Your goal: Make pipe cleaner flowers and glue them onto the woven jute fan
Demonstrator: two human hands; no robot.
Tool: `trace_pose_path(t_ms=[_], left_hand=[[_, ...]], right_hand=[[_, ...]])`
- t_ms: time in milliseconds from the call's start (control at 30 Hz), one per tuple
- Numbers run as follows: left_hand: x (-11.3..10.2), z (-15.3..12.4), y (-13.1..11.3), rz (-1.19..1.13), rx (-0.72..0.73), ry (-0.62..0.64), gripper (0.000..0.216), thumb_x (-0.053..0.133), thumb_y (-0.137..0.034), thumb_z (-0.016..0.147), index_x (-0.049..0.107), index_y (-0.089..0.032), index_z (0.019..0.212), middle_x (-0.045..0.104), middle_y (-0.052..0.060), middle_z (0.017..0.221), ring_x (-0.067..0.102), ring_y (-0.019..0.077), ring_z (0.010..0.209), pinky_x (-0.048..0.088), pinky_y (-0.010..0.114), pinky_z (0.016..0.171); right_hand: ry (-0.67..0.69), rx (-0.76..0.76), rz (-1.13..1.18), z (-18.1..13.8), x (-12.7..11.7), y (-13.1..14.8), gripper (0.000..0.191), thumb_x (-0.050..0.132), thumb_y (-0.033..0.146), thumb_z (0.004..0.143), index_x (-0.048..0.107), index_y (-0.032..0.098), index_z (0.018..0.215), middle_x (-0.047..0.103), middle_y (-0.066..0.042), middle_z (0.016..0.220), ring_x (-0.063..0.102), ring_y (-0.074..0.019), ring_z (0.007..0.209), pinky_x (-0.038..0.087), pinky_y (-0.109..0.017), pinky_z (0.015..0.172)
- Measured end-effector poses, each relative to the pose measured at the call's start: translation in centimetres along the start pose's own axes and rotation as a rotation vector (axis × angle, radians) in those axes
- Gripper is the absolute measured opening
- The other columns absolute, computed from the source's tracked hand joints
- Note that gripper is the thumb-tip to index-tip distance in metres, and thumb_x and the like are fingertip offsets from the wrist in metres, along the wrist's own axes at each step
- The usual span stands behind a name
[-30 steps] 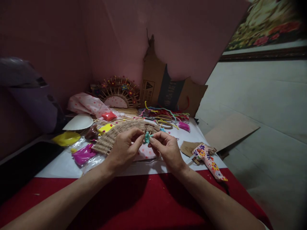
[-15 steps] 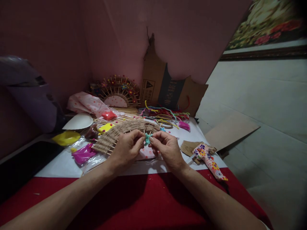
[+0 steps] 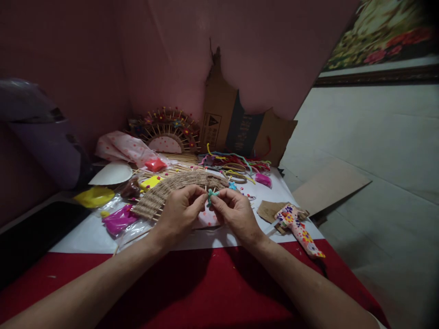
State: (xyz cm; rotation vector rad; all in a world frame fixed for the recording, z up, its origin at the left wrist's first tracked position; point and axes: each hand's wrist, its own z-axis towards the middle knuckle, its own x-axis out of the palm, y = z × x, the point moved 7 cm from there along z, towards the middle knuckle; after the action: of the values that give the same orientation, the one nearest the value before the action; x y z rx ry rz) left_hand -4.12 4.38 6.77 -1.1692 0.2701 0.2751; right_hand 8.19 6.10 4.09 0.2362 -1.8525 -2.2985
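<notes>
My left hand (image 3: 180, 214) and my right hand (image 3: 233, 211) meet above the table, and both pinch a small teal piece of clay (image 3: 211, 195) between fingertips. Just behind them lies a half-round woven fan of twine and sticks (image 3: 171, 188). A flower-patterned glue gun (image 3: 299, 230) rests on the white sheet to the right of my right hand.
Bags of clay lie to the left: yellow (image 3: 94, 196), magenta (image 3: 118, 220), red (image 3: 155, 164). A white bowl (image 3: 111, 174), coloured cords (image 3: 236, 162), a decorated fan (image 3: 168, 130) and cardboard (image 3: 240, 125) stand behind. A red cloth (image 3: 206, 283) covers the near table edge.
My fingertips have shifted slightly on the teal piece, which now sits a little higher and closer between the hands. Nothing else has moved.
</notes>
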Motion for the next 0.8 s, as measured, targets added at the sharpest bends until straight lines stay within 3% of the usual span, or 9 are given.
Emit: trace_pose_path(t_ms=[233,500,800], left_hand=[[0.4,-0.2,0.1,0.038,0.030,0.037,0.018,0.050,-0.027,0.080,0.059,-0.015,0.070,0.051,-0.003,0.055,0.044,0.0097,0.051,0.034,0.021,0.048],[1.0,0.0,1.2,-0.093,-0.032,0.058,0.020,0.052,-0.029,0.079,0.055,-0.015,0.065,0.048,-0.004,0.054,0.041,0.0083,0.049,0.033,0.019,0.045],[0.1,0.1,0.5,-0.169,-0.018,-0.038,0.022,0.053,-0.035,0.080,0.060,-0.015,0.085,0.061,0.002,0.075,0.055,0.0125,0.065,0.042,0.022,0.056]], right_hand=[[-0.012,0.046,0.057,0.0,-0.1,-0.7,0.027,0.064,0.040,0.073,0.053,0.016,0.070,0.055,0.003,0.054,0.040,-0.0045,0.037,0.030,-0.017,0.036],[-0.003,0.103,0.128,0.1,0.0,-1.0,0.029,0.067,0.039,0.070,0.051,0.015,0.069,0.058,0.003,0.056,0.042,-0.0041,0.037,0.033,-0.017,0.035],[-0.024,0.055,0.150,0.2,-0.3,-0.6,0.028,0.067,0.039,0.070,0.053,0.016,0.076,0.058,0.002,0.059,0.043,-0.0050,0.041,0.037,-0.017,0.038]])
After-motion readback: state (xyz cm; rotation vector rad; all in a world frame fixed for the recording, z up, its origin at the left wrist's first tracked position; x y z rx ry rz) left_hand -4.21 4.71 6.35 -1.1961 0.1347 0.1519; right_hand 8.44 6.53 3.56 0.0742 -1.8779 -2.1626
